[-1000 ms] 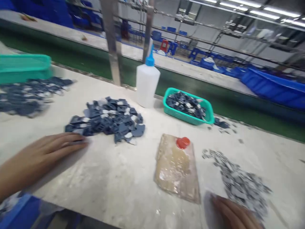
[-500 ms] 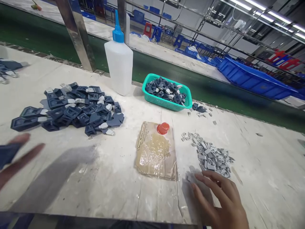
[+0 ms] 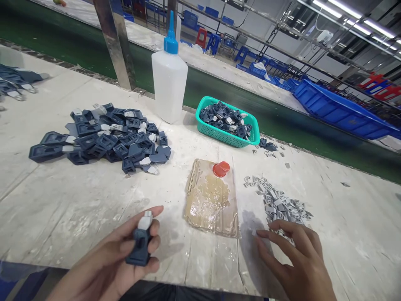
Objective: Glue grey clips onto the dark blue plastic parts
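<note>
Fingers (image 3: pixel 153 242) of my left hand (image 3: pixel 109 267) clamp the blue part (image 3: pixel 140 246); my right hand (image 3: pixel 297 263), fingers spread and holding nothing, risks scattering the grey clips (image 3: pixel 278 205) or brushing the glue pad (image 3: pixel 213 200)

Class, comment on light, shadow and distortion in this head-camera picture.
Head view: sharp throughout; ceiling strip lights glare; the right hand casts a soft shadow leftward on the table; the steel post leans, showing wide-angle distortion.
</note>
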A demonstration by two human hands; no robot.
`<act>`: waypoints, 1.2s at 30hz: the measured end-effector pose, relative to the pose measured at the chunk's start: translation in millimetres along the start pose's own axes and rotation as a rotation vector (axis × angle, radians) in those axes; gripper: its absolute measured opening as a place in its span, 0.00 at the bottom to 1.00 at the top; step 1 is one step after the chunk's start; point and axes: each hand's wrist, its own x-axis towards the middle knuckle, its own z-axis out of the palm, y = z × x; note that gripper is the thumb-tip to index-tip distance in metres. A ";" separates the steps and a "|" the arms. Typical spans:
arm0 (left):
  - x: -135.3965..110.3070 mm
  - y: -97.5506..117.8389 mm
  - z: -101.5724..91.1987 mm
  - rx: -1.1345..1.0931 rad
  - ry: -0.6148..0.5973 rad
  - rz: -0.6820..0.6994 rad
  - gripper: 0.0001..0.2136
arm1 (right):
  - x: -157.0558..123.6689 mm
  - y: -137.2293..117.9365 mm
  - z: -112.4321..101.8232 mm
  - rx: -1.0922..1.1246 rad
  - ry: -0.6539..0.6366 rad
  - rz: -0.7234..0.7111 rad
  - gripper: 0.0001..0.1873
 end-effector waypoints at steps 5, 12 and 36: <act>-0.7 -13.6 19.8 -0.023 -0.026 0.105 0.16 | 43.4 -15.2 -1.1 0.005 0.084 0.012 0.03; -5.1 -19.4 22.1 -0.060 0.050 0.183 0.14 | 84.6 -19.2 33.5 0.138 0.005 -0.018 0.02; 2.2 -11.2 25.1 -0.183 -0.124 0.172 0.03 | 93.2 -17.9 38.6 0.122 -0.078 -0.050 0.07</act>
